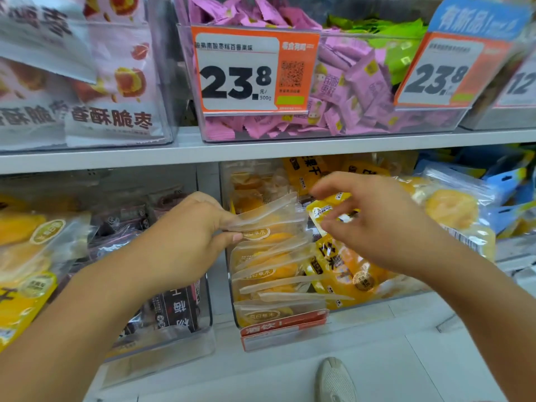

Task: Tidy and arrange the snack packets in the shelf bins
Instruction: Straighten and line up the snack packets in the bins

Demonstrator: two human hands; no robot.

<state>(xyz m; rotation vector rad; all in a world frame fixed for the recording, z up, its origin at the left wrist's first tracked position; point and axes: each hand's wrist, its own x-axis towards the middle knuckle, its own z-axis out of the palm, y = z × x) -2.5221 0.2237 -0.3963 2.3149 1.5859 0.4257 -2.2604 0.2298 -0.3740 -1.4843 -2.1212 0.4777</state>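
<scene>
A clear bin (400, 300) on the lower shelf holds a row of clear packets of orange dried fruit (269, 268) and yellow packets (342, 265) beside them. My left hand (188, 239) pinches the top edges of the rearmost clear packets (266, 216). My right hand (374, 221) hovers over a yellow packet (322, 211) at the back of the bin, fingers spread and bent; whether it touches the packet is unclear.
A bin of dark packets (177, 309) stands left of it, yellow packets (26, 256) further left. Blue packets (507, 181) lie at right. The upper shelf carries pink (356, 82) and green sweets (406, 33) behind price tags (249, 71). A shoe (335, 381) shows below.
</scene>
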